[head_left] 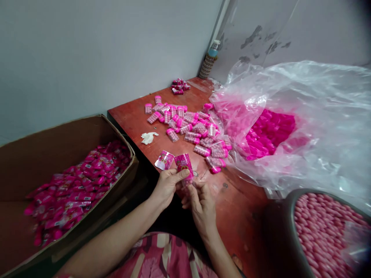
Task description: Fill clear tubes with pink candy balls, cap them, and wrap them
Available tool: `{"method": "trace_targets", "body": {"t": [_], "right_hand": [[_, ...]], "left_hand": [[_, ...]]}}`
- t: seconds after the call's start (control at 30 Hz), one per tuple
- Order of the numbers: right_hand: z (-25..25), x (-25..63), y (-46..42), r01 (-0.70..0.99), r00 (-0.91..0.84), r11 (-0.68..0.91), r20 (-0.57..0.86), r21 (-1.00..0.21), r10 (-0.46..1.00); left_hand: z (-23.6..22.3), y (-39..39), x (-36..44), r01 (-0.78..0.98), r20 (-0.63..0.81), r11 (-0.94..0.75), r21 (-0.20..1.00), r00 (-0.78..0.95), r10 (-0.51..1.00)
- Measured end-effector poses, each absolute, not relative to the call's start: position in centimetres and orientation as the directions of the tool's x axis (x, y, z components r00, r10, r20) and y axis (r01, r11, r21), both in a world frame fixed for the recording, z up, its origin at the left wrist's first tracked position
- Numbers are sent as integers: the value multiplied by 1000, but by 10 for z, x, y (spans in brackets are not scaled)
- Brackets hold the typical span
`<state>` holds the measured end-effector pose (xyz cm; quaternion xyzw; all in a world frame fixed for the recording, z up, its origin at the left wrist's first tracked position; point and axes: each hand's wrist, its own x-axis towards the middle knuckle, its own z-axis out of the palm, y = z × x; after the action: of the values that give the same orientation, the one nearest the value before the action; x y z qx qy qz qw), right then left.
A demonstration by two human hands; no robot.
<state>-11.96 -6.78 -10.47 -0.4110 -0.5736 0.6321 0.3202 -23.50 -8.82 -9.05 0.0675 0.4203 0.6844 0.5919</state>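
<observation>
Close to the table's near edge, my left hand (168, 187) pinches a glossy pink printed label sleeve (182, 161) between thumb and fingers. My right hand (202, 204) meets it from below, its fingers closed on a small clear candy container (189, 181) with pink balls showing inside. The container sits at the lower end of the sleeve; how far inside it is I cannot tell. Flat printed labels (164, 160) lie just left of the sleeve. Beyond my hands is a loose pile of filled candy containers (185, 125) with bright pink caps.
A cardboard box (87, 125) of pink labelled packs (78, 189) stands left. At right are a clear plastic bag (327, 100) of pink caps (269, 133) and a dark tub (290, 231) of pink candies (324, 231). A bottle (213, 49) stands in the far corner; crumpled white scrap (148, 137) lies nearer.
</observation>
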Motion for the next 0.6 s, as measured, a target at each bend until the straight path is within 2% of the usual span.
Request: {"method": "trace_targets", "body": {"t": [0.07,0.2,0.27,0.5,0.6], "right_hand": [[-105,-120,-70,69,-437,-120,-139,-990,889],[-103,-124,-70,-96,-445,-281,-212,-955,870],[-103,-126,-69,-120,-452,-304,-221,-945,864],[-110,-123,-72,62,-399,-54,-74,-997,914],[-107,-125,-71,-22,-443,-147,-122,-989,888]], "left_hand": [[-93,-89,-233,-753,-410,61,655,-286,866],[-95,-94,-225,-738,-414,107,666,-246,876],[-95,-95,-224,-736,-407,111,668,-237,882],[-93,-91,-231,-764,-387,48,644,-271,881],[-94,-93,-228,-745,-378,79,663,-241,894]]}}
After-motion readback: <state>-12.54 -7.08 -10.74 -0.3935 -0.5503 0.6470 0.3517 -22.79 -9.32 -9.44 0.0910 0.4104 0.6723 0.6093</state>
